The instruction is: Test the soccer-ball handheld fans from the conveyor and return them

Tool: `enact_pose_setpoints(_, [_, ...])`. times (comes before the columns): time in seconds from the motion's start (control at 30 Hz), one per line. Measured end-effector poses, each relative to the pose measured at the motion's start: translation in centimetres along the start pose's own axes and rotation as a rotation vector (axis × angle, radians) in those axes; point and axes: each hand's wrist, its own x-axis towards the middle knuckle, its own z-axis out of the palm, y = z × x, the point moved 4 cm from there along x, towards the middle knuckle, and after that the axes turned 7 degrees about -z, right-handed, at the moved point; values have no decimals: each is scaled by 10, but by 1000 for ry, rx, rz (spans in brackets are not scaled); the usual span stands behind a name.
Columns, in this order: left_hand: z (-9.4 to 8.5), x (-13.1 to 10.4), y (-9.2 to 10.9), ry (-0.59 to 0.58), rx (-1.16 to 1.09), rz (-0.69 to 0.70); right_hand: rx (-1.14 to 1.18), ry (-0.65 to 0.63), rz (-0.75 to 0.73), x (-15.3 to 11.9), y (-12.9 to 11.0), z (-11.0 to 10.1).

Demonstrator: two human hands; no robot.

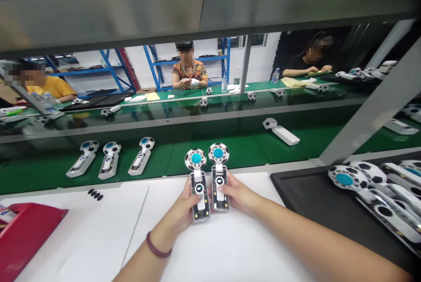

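Two handheld fans with football-patterned heads are held upright side by side above the white worktop (250, 247). My left hand (182, 209) is closed around the left fan (196, 158), its thumb on the white strip below a small lit display. Around the right fan (219, 153) my right hand (238, 192) is closed, thumb likewise on the front below a lit display. Both fans have turquoise centres and clear fronts with circuitry showing. The fingers behind the handles are mostly hidden.
On the green conveyor (184, 150) three similar fans lie at left and a white fan (285, 134) at right. A black tray (296, 198) holds several fans. A red bin (29, 238) and black ovals (95, 194) are at left. Co-workers sit opposite, beyond a metal post (371, 98).
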Motion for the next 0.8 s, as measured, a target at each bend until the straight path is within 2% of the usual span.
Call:
enact_pose_setpoints(0.23, [4,0,2,-108,74,16,16,26,24,-1,-1,0])
enact_pose_setpoints(0.6, [1,1,-1,-80,31,17,-31,-27,29,0,-1,1])
enact_pose_setpoints(0.8, [4,0,0,-87,28,6,-52,-4,36,-1,-5,4])
